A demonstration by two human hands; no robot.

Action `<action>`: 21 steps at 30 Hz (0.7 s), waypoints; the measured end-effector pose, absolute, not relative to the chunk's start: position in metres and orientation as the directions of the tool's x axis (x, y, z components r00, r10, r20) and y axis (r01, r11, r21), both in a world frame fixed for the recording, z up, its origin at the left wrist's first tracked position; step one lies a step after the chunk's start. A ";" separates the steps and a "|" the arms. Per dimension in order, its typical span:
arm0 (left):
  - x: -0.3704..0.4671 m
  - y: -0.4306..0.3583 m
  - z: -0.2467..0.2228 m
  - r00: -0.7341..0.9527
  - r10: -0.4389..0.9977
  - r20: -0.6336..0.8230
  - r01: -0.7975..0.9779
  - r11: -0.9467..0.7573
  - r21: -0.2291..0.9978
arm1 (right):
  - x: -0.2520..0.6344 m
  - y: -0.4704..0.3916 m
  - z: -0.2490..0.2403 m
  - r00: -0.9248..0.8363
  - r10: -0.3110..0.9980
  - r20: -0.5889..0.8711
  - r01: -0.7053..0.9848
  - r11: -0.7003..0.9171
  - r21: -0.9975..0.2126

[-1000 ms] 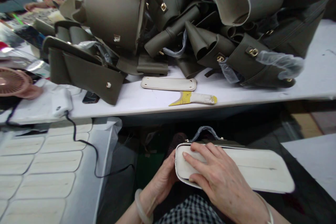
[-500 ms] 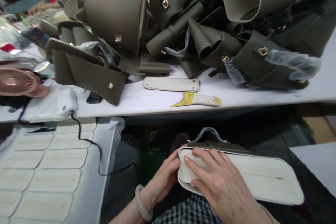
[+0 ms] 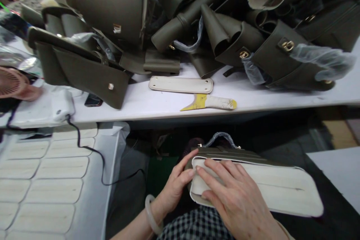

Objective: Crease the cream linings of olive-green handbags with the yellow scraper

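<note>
An olive handbag [image 3: 233, 154] rests at my lap, its long white bottom panel [image 3: 289, 187] facing up and a plastic-wrapped handle [image 3: 222, 135] at its far side. My left hand [image 3: 176, 185] grips the bag's left end, thumb at the panel's rim and fingers along the side. Spread over the left part of the panel lies my right hand [image 3: 234, 191], its fingertips pressing near that end. A narrow dark gap shows between panel and bag along the left and far edges. The undersides of my left fingers are hidden.
On the white table ahead lie a light strip with metal studs [image 3: 181, 84], a yellow-and-white pointed tool [image 3: 209, 102], a phone [image 3: 93, 99] and piled olive bags [image 3: 84, 71]. At left, white panels [image 3: 57, 166] cover a lower surface, crossed by a black cable [image 3: 103, 172].
The camera view has shifted slightly, moving the table things up and left. My left index finger has stretched further along the bag's far edge; my right hand stays on the panel.
</note>
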State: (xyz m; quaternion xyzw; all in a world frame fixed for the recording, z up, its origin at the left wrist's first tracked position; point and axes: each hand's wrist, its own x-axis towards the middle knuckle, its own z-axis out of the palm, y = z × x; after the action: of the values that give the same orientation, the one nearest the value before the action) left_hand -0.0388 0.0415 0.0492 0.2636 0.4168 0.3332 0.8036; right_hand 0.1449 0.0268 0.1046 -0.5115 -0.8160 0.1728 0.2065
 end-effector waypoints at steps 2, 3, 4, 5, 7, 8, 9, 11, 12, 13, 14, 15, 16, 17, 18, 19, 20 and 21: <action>-0.038 0.041 0.049 0.384 0.796 -0.467 -0.259 0.579 0.774 | 0.145 0.024 0.103 -0.367 0.908 0.199 0.770 0.417 -0.482; -0.038 0.040 0.049 0.366 0.810 -0.458 -0.239 0.558 0.795 | 0.145 0.023 0.103 -0.355 0.909 0.216 0.774 0.416 -0.477; -0.038 0.039 0.048 0.356 0.816 -0.456 -0.233 0.549 0.802 | 0.145 0.022 0.103 -0.347 0.911 0.224 0.778 0.413 -0.474; -0.039 0.038 0.048 0.357 0.813 -0.460 -0.246 0.556 0.794 | 0.145 0.021 0.103 -0.342 0.912 0.226 0.782 0.410 -0.470; -0.041 0.034 0.048 0.394 0.790 -0.470 -0.312 0.596 0.740 | 0.145 0.020 0.104 -0.346 0.916 0.205 0.790 0.402 -0.463; -0.043 0.033 0.048 0.420 0.778 -0.468 -0.349 0.614 0.708 | 0.144 0.020 0.104 -0.349 0.918 0.189 0.794 0.397 -0.461; -0.045 0.032 0.049 0.441 0.768 -0.464 -0.377 0.628 0.681 | 0.144 0.019 0.105 -0.350 0.920 0.176 0.797 0.391 -0.460; -0.048 0.032 0.053 0.459 0.754 -0.470 -0.385 0.645 0.660 | 0.143 0.020 0.106 -0.345 0.926 0.155 0.801 0.376 -0.466; -0.050 0.034 0.055 0.455 0.750 -0.480 -0.365 0.649 0.667 | 0.142 0.020 0.107 -0.341 0.929 0.147 0.801 0.368 -0.472; -0.050 0.036 0.057 0.442 0.752 -0.489 -0.335 0.643 0.688 | 0.141 0.021 0.108 -0.334 0.932 0.140 0.801 0.359 -0.479; -0.051 0.039 0.060 0.426 0.761 -0.489 -0.295 0.628 0.720 | 0.141 0.021 0.108 -0.324 0.937 0.133 0.802 0.346 -0.487; -0.051 0.041 0.061 0.410 0.773 -0.484 -0.249 0.605 0.756 | 0.140 0.021 0.110 -0.312 0.943 0.119 0.803 0.329 -0.496; -0.052 0.043 0.063 0.392 0.788 -0.474 -0.198 0.576 0.793 | 0.139 0.020 0.112 -0.298 0.949 0.102 0.804 0.307 -0.510; -0.052 0.044 0.063 0.371 0.805 -0.464 -0.140 0.542 0.829 | 0.138 0.019 0.115 -0.280 0.957 0.082 0.800 0.279 -0.531; -0.053 0.044 0.063 0.349 0.821 -0.452 -0.077 0.506 0.859 | 0.137 0.018 0.118 -0.259 0.964 0.056 0.790 0.245 -0.562; -0.055 0.045 0.062 0.325 0.835 -0.443 -0.007 0.471 0.882 | 0.136 0.017 0.121 -0.235 0.972 0.032 0.771 0.206 -0.602; -0.056 0.047 0.060 0.300 0.856 -0.420 0.067 0.421 0.905 | 0.136 0.016 0.124 -0.206 0.978 0.013 0.742 0.165 -0.650; -0.058 0.049 0.057 0.297 0.875 -0.381 0.135 0.357 0.924 | 0.136 0.016 0.126 -0.169 0.986 -0.004 0.701 0.117 -0.704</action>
State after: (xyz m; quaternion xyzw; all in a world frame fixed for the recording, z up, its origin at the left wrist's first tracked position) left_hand -0.0576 0.0492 0.0574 0.4879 0.5176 0.2890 0.6407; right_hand 0.1364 0.0162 0.1265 -0.5967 -0.7066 0.2921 0.2438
